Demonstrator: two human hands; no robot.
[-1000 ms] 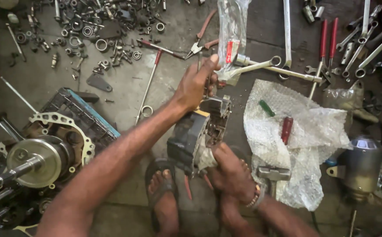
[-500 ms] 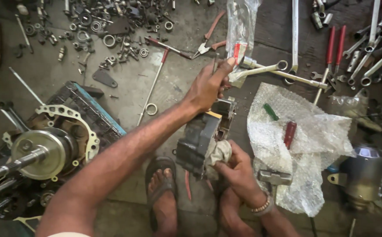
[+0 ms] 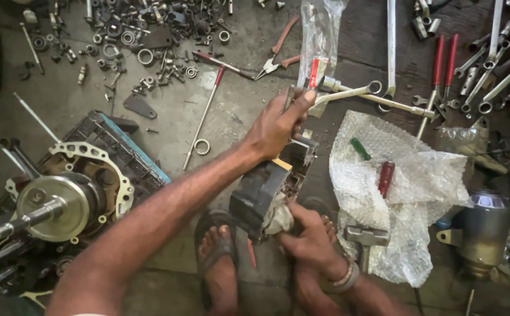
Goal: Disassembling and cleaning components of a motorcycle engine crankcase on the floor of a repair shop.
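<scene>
A dark grey engine casing [image 3: 255,196] stands on edge on the floor between my sandalled feet [image 3: 218,251]. My left hand [image 3: 278,126] reaches in from the lower left and grips the casing's upper end, fingers closed around a thin metal part there. At the casing's lower side, my right hand [image 3: 307,234], with a bracelet at the wrist, presses a dirty rag [image 3: 279,219] against the metal.
An engine block with a flywheel [image 3: 62,202] lies on a crate at left. Nuts and washers [image 3: 144,35] litter the upper left. Pliers [image 3: 278,55], spanners [image 3: 354,93], red-handled screwdrivers [image 3: 442,58], bubble wrap [image 3: 407,175] and a hammer [image 3: 366,237] lie at right.
My left hand keeps its grip on the casing's top. My right hand has shifted a little on the lower side, and the rag now shows under its fingers.
</scene>
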